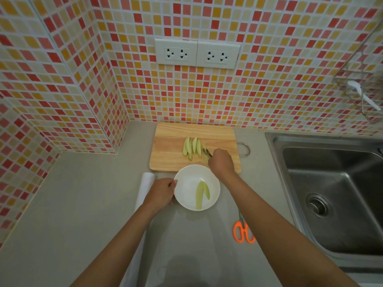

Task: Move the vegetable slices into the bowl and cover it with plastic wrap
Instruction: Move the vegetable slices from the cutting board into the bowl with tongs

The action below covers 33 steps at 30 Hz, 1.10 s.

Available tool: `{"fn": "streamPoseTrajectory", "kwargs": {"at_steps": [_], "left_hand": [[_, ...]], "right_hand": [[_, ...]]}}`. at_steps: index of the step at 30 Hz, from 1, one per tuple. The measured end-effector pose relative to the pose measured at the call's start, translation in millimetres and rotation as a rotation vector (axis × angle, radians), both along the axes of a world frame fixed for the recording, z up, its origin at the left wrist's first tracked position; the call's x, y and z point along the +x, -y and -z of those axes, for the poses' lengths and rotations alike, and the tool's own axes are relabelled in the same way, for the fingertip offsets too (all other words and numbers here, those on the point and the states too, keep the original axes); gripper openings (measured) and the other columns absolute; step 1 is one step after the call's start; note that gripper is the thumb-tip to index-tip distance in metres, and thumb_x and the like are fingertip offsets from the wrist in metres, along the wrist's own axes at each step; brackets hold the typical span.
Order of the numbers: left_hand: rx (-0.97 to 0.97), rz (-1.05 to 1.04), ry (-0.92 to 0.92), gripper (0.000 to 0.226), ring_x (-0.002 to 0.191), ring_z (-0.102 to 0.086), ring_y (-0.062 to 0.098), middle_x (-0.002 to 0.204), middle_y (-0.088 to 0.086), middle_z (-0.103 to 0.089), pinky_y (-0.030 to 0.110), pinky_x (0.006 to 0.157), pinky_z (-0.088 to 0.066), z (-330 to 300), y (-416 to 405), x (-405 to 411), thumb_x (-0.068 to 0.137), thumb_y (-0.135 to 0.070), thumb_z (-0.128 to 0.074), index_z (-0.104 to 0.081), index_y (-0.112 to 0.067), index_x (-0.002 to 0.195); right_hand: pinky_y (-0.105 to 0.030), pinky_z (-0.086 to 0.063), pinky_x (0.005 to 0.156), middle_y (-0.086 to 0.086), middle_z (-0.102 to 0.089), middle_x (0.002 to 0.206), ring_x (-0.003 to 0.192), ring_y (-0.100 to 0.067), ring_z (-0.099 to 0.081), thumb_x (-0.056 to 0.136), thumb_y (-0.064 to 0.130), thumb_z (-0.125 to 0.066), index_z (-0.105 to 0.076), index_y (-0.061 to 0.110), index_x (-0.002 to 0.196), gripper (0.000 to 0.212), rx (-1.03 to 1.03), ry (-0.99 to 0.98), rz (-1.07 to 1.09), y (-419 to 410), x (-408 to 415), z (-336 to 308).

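R hand (221, 161) hides the slice (205, 152) it pinches w/ tongs.

Counter (87, 204): grey, plain.
Scissors (243, 229): orange handles, flat on counter, between bowl side and sink.
Sink (331, 183): steel, at right, round drain in basin.
Sockets (196, 53): two white double plates, side by side on mosaic wall.
Wire rack (360, 94): upper right, white spoon inside.
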<state>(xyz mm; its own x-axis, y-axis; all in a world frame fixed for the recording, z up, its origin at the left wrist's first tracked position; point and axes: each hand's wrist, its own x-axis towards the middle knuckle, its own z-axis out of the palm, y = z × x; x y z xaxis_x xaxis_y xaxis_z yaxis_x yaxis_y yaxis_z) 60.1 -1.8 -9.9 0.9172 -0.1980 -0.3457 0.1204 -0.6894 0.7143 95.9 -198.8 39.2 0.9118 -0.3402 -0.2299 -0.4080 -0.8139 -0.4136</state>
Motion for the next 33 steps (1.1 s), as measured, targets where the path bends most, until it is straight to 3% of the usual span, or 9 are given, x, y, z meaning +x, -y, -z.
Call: {"fn": "streamPoseTrajectory", "kwargs": {"at_steps": [5, 9, 13, 15, 20, 24, 29, 31, 33], "left_hand": [[0.0, 0.004, -0.001, 0.038, 0.047, -0.06, 0.013, 0.059, -0.002, -0.063, 0.03, 0.062, -0.051, -0.7, 0.3, -0.4, 0.101, -0.03, -0.038, -0.065, -0.012, 0.082], [-0.007, -0.003, -0.005, 0.038, 0.048, -0.06, 0.015, 0.058, -0.002, -0.062, 0.029, 0.058, -0.05, -1.2, 1.3, -0.2, 0.101, -0.029, -0.038, -0.065, -0.011, 0.082], [-0.017, 0.002, -0.005, 0.039, 0.051, -0.062, 0.018, 0.063, 0.003, -0.065, 0.029, 0.058, -0.049, -0.4, 0.1, 0.4, 0.101, -0.028, -0.038, -0.065, -0.009, 0.081], [-0.016, -0.006, -0.01, 0.041, 0.051, -0.062, 0.018, 0.063, 0.004, -0.065, 0.03, 0.059, -0.049, 0.7, 0.0, 0.5, 0.101, -0.029, -0.038, -0.066, -0.005, 0.082], [-0.022, -0.022, -0.022, 0.042, 0.048, -0.061, 0.015, 0.062, 0.003, -0.065, 0.03, 0.06, -0.05, 2.9, 0.4, 1.7, 0.101, -0.031, -0.039, -0.066, -0.003, 0.085], [-0.025, -0.012, -0.018, 0.042, 0.048, -0.061, 0.015, 0.064, 0.004, -0.067, 0.03, 0.059, -0.05, 2.9, 0.0, 1.7, 0.101, -0.03, -0.038, -0.067, -0.003, 0.086], [-0.028, 0.003, -0.002, 0.043, 0.052, -0.063, 0.019, 0.067, 0.006, -0.067, 0.034, 0.063, -0.053, 1.5, -0.3, 0.9, 0.101, -0.03, -0.037, -0.065, -0.004, 0.083], [-0.027, 0.004, -0.001, 0.043, 0.053, -0.063, 0.019, 0.066, 0.006, -0.066, 0.034, 0.065, -0.052, 1.5, -0.5, 0.9, 0.101, -0.03, -0.037, -0.064, -0.005, 0.081], [-0.025, 0.004, -0.004, 0.042, 0.053, -0.063, 0.019, 0.066, 0.004, -0.066, 0.033, 0.064, -0.052, 1.5, -0.7, 0.7, 0.101, -0.031, -0.037, -0.065, -0.007, 0.082]], "right_hand": [[-0.026, -0.019, 0.044, -0.002, -0.038, 0.05, 0.046, -0.013, -0.032, 0.086, 0.008, -0.051, -0.036, 0.009, 0.05, 0.039, 0.192, 0.111, 0.032, 2.5, -53.0, -24.2], [-0.025, -0.019, 0.042, 0.002, -0.033, 0.045, 0.042, -0.011, -0.03, 0.086, 0.016, -0.054, -0.034, 0.015, 0.047, 0.045, 0.172, 0.055, -0.061, -8.9, -114.3, -27.2], [-0.027, -0.028, 0.049, -0.005, -0.045, 0.06, 0.059, -0.021, -0.044, 0.09, 0.02, -0.051, -0.044, 0.01, 0.059, 0.033, 0.106, -0.086, -0.094, -17.1, -129.8, -14.6], [-0.026, -0.032, 0.053, -0.006, -0.048, 0.064, 0.063, -0.023, -0.047, 0.088, 0.023, -0.053, -0.048, 0.01, 0.064, 0.028, 0.101, -0.052, -0.071, -15.6, -122.1, -16.8], [-0.025, -0.022, 0.043, 0.002, -0.04, 0.053, 0.051, -0.017, -0.042, 0.088, 0.02, -0.054, -0.037, 0.014, 0.052, 0.04, 0.13, 0.117, 0.027, -9.0, -53.4, -29.2], [-0.026, -0.032, 0.051, 0.0, -0.045, 0.064, 0.069, -0.024, -0.051, 0.086, 0.006, -0.052, -0.038, 0.013, 0.057, 0.033, 0.007, 0.005, -0.056, -18.0, -5.7, -20.2], [-0.03, -0.038, 0.062, -0.012, -0.065, 0.093, 0.089, -0.031, -0.064, 0.085, -0.002, -0.049, -0.056, 0.005, 0.072, 0.016, -0.066, -0.047, -0.093, -25.1, 9.6, -7.5], [-0.029, -0.037, 0.061, -0.009, -0.063, 0.085, 0.086, -0.031, -0.062, 0.085, -0.001, -0.049, -0.047, 0.009, 0.063, 0.024, -0.063, -0.042, -0.073, -22.9, 9.8, -4.7], [-0.029, -0.037, 0.061, -0.009, -0.064, 0.085, 0.084, -0.031, -0.062, 0.085, -0.001, -0.049, -0.055, 0.005, 0.072, 0.016, -0.066, -0.038, -0.057, -21.2, 7.9, -2.6]]}}
